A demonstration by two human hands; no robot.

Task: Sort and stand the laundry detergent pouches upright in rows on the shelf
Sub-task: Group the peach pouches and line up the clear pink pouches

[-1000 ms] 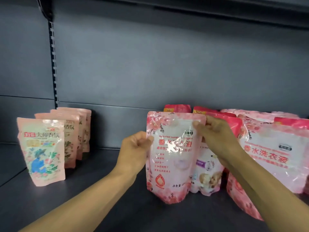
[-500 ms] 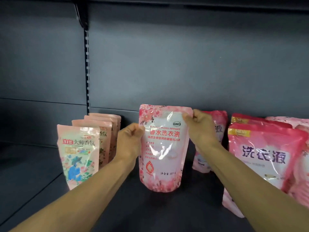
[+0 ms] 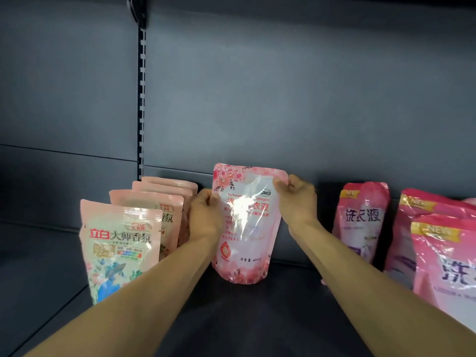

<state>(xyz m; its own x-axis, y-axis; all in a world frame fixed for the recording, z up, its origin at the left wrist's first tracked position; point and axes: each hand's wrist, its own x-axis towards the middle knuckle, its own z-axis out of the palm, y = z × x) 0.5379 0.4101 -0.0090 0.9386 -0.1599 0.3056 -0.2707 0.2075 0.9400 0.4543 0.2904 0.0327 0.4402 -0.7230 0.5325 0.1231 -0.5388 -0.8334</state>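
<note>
Dark grey shelf (image 3: pixel 257 318) under you, matching back panel (image 3: pixel 283 99) behind, and you've got the rose pouch (image 3: pixel 244 228) upright between both hands. Your left hand (image 3: pixel 206 217) pinches its left edge near the top, fingers curled tight on the film. Your right hand (image 3: pixel 296 202) does the same at the upper right corner, thumb and fingers closed on the seam. Its base sits at or just above the shelf; you can't tell which from here. Glare washes out the middle of the label. Just left of your left hand stands the peach row (image 3: pixel 121 248), four pouches one behind another, all upright. Right of your right hand, across a gap, a magenta pouch (image 3: pixel 360 220) leans at the back panel, and nearer you two more magenta pouches (image 3: pixel 443 258) overlap at the edge of view. Left of the peach row, a slotted upright (image 3: pixel 141 104) runs up the back panel.
</note>
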